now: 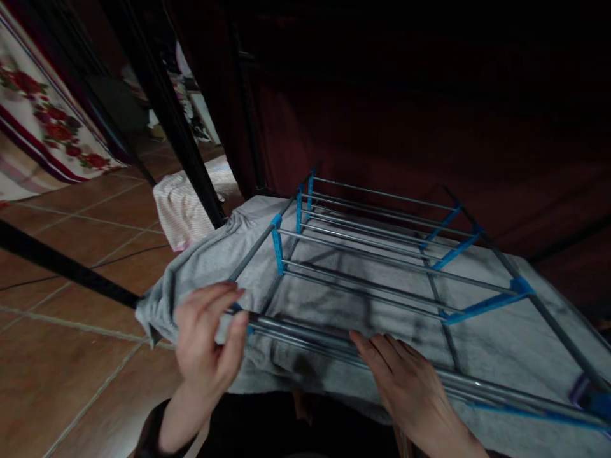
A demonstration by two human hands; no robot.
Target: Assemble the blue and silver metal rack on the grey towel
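Note:
A folding drying rack with grey metal rods (382, 289) and blue plastic joints (278, 245) lies on a grey fleece blanket (200, 270). Several rods run close together along its near side. At the left end of these rods is my left hand (207, 334), its fingers curved and its thumb held apart; I see nothing held in it. My right hand (405, 381) rests over the middle of the same rods, with its fingers bent across them. Its fingertips are partly hidden behind the rods.
Black metal posts (167, 114) stand at the left, and a dark red cloth (382, 140) hangs behind the rack. A striped cloth (184, 203) lies beyond the blanket. Brown floor tiles (62, 356) and a floral fabric (52, 121) are on the left.

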